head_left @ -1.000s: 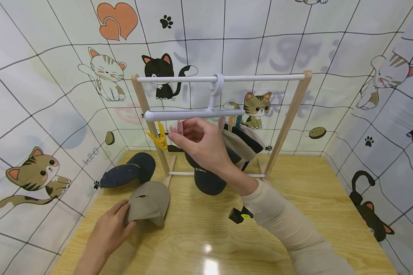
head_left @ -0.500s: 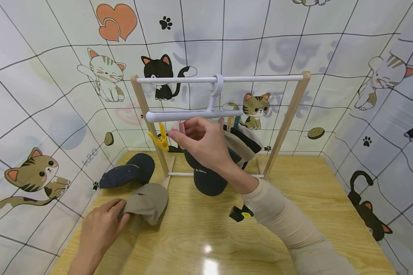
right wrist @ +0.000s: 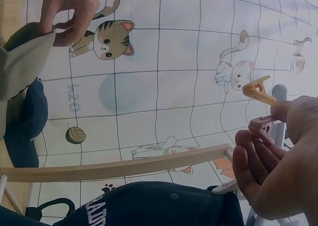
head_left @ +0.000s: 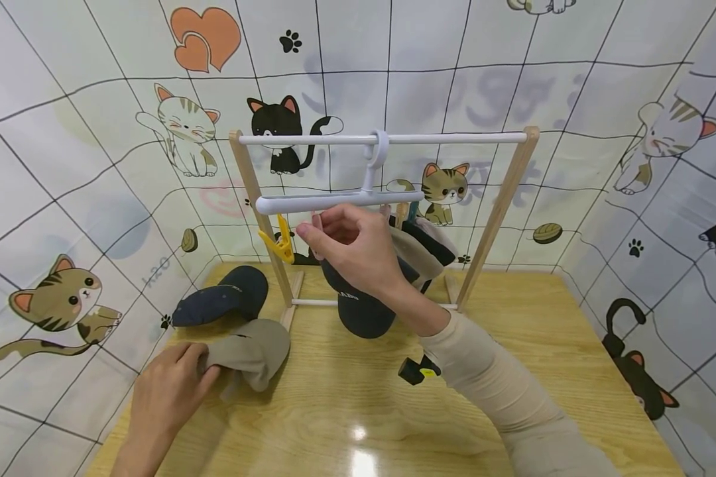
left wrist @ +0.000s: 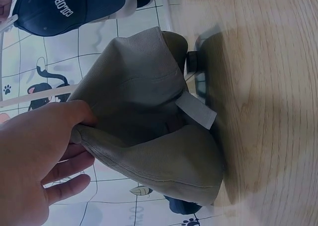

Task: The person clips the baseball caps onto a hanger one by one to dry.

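My left hand (head_left: 166, 391) pinches the edge of a beige cap (head_left: 265, 348) between thumb and fingers. In the left wrist view the cap's hollow inside (left wrist: 129, 102) faces the camera, and a white label (left wrist: 196, 110) sticks out. My right hand (head_left: 364, 252) is up beneath the white hanger (head_left: 316, 203), with thumb and fingers on a pink clothespin (right wrist: 264, 126). Beside it a yellow clothespin (head_left: 282, 246) hangs from the hanger. A navy cap with white lettering (head_left: 366, 318) hangs behind the right hand, which partly hides it.
The hanger hooks over the white bar (head_left: 453, 138) of a wooden rack (head_left: 504, 199). More caps (head_left: 432, 242) hang on its right side from clothespins. Another navy cap (head_left: 238, 291) lies at the table's back left. A small black object (head_left: 412, 371) shows beside the right sleeve.
My left hand has moved slightly left and toward me, pulling the beige cap's edge up and turning the cap. The right hand stays at the pink clothespin.
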Motion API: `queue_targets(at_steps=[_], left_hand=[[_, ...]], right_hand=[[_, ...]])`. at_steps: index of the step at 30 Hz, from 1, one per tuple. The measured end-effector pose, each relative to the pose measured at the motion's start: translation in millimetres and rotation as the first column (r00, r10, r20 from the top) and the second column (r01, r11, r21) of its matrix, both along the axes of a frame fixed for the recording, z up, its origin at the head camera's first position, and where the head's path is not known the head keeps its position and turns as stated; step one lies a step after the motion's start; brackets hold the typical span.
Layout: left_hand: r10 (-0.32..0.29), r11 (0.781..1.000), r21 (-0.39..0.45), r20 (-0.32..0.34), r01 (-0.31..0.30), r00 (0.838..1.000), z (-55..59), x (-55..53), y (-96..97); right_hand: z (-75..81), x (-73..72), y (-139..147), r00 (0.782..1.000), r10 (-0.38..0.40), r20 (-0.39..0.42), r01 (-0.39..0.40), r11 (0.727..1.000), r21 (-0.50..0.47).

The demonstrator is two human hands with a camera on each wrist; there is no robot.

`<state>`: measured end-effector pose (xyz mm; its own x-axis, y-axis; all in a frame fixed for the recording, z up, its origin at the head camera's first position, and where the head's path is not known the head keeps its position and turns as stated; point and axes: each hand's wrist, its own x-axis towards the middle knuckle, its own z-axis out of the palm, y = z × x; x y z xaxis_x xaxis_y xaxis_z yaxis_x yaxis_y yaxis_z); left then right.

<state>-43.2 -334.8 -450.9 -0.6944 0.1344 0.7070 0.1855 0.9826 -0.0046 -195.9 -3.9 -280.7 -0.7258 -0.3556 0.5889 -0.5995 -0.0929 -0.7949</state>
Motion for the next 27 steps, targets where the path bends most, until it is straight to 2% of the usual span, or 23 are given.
queue_targets(at_steps=[8, 19, 27], left_hand=[[-0.007, 1.000, -0.006, -0.007, 0.007, 1.000, -0.9, 0.6, -1.8], [-0.026, 0.997, -0.067, -0.007, 0.026, 1.000, 8.2, 1.5, -2.8], [-0.022, 0.998, -0.061, -0.096, 0.016, 0.995, 14.2, -2.1, -3.3]], right_hand=[[-2.4, -1.2, 1.7, 1.000, 0.005, 0.001, -0.005, 1.000, 0.010], [-3.8, -3.7, 2.5, 1.000, 0.006, -0.001, -0.006, 1.000, 0.013], [-7.9, -4.9, 2.5, 1.000, 0.002, 0.006, -0.002, 1.000, 0.027]])
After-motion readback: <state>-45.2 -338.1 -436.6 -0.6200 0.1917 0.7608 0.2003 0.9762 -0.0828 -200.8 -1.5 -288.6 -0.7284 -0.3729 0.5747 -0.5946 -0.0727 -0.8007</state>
